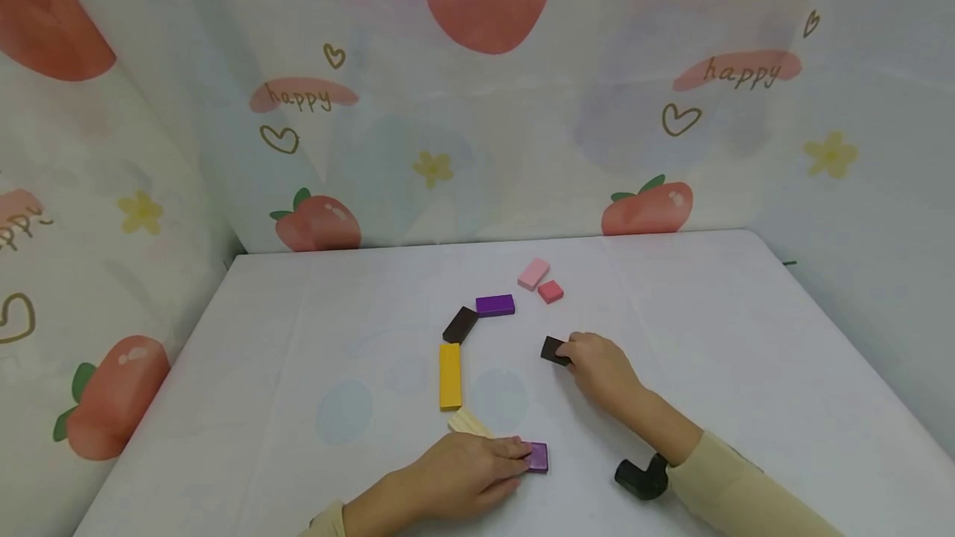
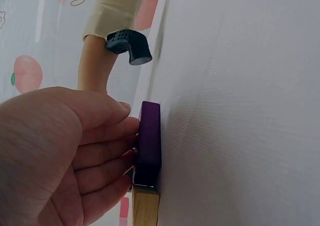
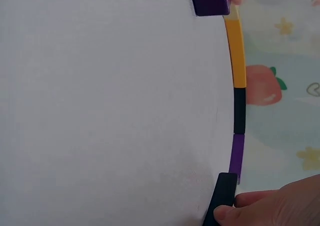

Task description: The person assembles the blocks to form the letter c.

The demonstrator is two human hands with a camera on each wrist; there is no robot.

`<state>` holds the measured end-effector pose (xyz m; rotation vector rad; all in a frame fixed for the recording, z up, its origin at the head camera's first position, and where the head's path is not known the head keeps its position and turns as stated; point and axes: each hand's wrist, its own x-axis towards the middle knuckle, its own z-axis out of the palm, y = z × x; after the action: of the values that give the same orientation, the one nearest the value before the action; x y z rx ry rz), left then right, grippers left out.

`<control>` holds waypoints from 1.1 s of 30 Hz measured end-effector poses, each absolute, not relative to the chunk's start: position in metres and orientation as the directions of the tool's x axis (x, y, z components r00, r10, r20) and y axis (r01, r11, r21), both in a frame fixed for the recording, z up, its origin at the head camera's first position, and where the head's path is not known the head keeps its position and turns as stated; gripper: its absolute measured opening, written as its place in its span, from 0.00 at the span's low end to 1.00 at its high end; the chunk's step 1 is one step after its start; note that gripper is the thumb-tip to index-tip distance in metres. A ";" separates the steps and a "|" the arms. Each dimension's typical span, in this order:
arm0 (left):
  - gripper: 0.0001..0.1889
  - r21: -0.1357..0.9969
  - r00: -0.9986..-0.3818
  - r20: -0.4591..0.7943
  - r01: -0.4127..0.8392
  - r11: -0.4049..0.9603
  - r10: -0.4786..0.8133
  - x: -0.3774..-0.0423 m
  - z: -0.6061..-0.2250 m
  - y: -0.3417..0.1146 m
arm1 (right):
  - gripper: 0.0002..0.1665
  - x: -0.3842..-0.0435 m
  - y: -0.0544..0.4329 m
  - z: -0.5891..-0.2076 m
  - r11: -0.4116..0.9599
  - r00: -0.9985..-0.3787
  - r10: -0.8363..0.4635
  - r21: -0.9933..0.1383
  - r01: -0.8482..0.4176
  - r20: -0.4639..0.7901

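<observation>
In the head view, my left hand [image 1: 464, 477] lies with fingertips on a purple block [image 1: 538, 458] near the table's front. Those fingers look mostly straight in the left wrist view, touching the purple block [image 2: 150, 141]. My right hand [image 1: 603, 375] pinches a black block [image 1: 553, 351] between thumb and fingers, right of centre; the right wrist view shows the thumb against this black block [image 3: 223, 193]. A cream block [image 1: 470, 423], partly under the left hand, continues into a curve of blocks: yellow [image 1: 450, 377], another black [image 1: 460, 325] and another purple [image 1: 496, 306].
Beyond the right hand, a light pink block [image 1: 533, 273] and a smaller red-pink block [image 1: 550, 292] lie close together. A black wrist-worn device [image 1: 643, 479] sits by the right sleeve. Patterned cloth walls [image 1: 477, 147] enclose the white table [image 1: 709, 313] at the back and sides.
</observation>
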<state>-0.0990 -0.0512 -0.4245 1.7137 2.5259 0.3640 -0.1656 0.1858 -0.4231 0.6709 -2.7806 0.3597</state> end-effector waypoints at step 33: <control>0.16 0.223 -0.394 0.087 0.903 0.367 0.915 -0.097 -0.428 -0.050 | 0.10 -0.106 0.201 -0.420 0.765 -0.774 -0.554 -0.179 -0.618 0.305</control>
<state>-0.0973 -0.0499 -0.4277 1.7004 2.5545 0.3642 -0.1058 0.2010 -0.4203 0.9203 -2.7271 0.3979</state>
